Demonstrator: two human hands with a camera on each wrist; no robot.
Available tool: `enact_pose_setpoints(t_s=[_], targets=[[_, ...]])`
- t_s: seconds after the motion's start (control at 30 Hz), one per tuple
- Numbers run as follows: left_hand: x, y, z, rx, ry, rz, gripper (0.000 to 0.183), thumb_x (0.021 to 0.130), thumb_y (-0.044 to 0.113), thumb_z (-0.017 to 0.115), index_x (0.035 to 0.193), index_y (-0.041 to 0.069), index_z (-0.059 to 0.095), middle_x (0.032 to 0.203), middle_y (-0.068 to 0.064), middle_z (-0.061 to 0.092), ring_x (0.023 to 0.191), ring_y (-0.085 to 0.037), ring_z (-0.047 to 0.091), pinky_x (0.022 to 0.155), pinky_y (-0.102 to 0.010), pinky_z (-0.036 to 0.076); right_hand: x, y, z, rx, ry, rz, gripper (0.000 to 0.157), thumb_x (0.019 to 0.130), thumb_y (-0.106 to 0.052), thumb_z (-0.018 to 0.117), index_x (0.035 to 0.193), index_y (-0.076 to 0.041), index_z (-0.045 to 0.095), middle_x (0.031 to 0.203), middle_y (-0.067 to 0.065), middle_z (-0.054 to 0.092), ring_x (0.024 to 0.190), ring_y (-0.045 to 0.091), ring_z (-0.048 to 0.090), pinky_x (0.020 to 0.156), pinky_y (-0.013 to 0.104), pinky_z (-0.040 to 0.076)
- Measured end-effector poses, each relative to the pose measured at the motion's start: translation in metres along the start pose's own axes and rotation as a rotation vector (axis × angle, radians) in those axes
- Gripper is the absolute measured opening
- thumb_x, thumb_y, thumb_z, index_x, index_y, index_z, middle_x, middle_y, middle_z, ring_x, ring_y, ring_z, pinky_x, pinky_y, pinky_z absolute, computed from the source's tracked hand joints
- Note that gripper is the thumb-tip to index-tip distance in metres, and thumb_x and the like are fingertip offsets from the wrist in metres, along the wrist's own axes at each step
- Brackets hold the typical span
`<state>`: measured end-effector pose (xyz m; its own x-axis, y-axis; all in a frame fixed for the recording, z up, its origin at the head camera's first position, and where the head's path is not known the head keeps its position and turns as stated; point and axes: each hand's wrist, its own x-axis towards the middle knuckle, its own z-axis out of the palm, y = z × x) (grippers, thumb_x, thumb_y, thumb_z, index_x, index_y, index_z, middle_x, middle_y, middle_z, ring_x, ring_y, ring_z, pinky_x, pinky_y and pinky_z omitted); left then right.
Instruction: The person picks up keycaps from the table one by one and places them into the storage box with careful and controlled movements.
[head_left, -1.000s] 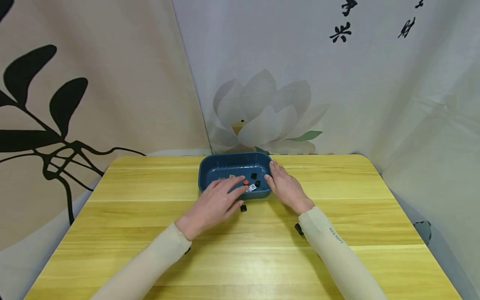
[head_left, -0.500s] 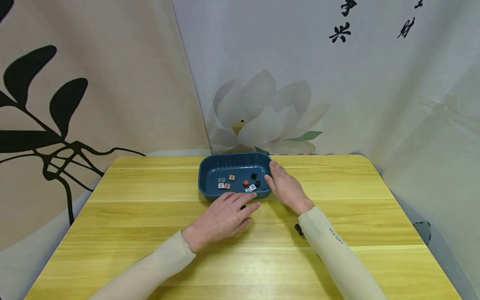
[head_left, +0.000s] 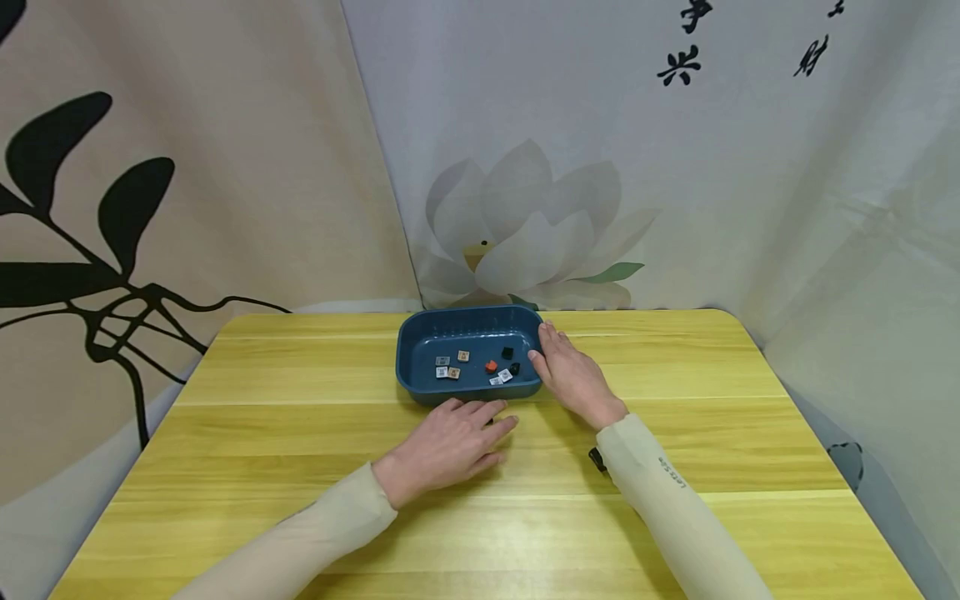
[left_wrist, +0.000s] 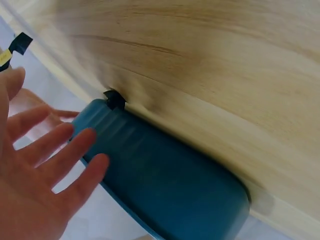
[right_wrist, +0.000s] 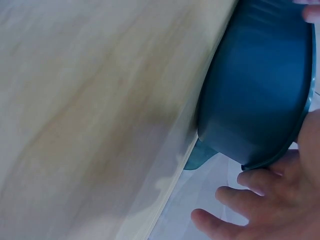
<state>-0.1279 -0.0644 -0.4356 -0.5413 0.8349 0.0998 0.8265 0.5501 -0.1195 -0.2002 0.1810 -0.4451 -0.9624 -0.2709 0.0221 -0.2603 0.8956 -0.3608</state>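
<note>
A blue rectangular tray (head_left: pixel 468 337) stands near the table's far edge, with several small square pieces in it: white and tan printed ones (head_left: pixel 453 373), an orange-red one (head_left: pixel 491 367) and black ones (head_left: pixel 507 353). My left hand (head_left: pixel 450 442) hovers just in front of the tray, palm down, fingers spread and holding nothing. A small black piece (left_wrist: pixel 115 99), like a keycap, lies on the table by the tray's front wall; in the head view that hand mostly covers it. My right hand (head_left: pixel 573 379) rests against the tray's right end, fingers fairly straight, thumb at the rim.
The wooden table (head_left: pixel 300 400) reaches forward to a hanging curtain (head_left: pixel 600 125) printed with a lotus, leaves and characters. A black wrist-camera part (head_left: pixel 597 459) shows beside the right sleeve. The tray sits close to the table's back edge.
My left hand has drawn back from over the tray to the table in front of it, uncovering the pieces inside and covering the black piece. The right hand stays at the tray's end.
</note>
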Motion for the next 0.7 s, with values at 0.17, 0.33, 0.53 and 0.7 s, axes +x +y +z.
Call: enact_pose_setpoints(t_s=[0.17,0.33,0.53,0.7], targets=[[0.0,-0.001,0.004,-0.022,-0.07,-0.022,0.059,0.104,0.06,0.051,0.149,0.021,0.057,0.152,-0.009,0.054,0.127,-0.027,0.062,0.097,-0.045,0.055,0.0,0.0,0.001,-0.001,-0.002,0.001,0.066,0.113,-0.041,0.035,0.162,0.002,0.023,0.17,0.017,0.019,0.154,0.038,0.027,0.12,0.053,0.032],[0.0,-0.001,0.009,-0.047,-0.135,-0.063,0.063,0.102,0.064,0.049,0.147,0.022,0.059,0.152,-0.009,0.053,0.128,-0.029,0.06,0.098,-0.047,0.054,0.0,0.001,0.002,0.0,-0.001,0.001,0.066,0.113,-0.041,0.035,0.162,0.002,0.023,0.17,0.017,0.019,0.154,0.037,0.026,0.12,0.053,0.032],[0.001,-0.002,0.012,-0.064,-0.193,-0.099,0.062,0.102,0.062,0.052,0.147,0.02,0.059,0.15,-0.009,0.055,0.126,-0.028,0.061,0.099,-0.048,0.053,-0.001,0.0,0.001,0.005,0.001,0.002,0.066,0.113,-0.041,0.035,0.162,0.002,0.023,0.17,0.017,0.019,0.153,0.038,0.027,0.12,0.053,0.032],[0.002,-0.004,0.014,0.005,-0.181,-0.087,0.043,0.104,0.041,0.061,0.14,0.017,0.065,0.133,-0.008,0.065,0.113,-0.024,0.066,0.091,-0.041,0.056,-0.001,0.0,0.0,0.007,-0.002,0.002,0.067,0.113,-0.042,0.035,0.162,0.002,0.023,0.17,0.017,0.019,0.153,0.039,0.028,0.121,0.052,0.03]])
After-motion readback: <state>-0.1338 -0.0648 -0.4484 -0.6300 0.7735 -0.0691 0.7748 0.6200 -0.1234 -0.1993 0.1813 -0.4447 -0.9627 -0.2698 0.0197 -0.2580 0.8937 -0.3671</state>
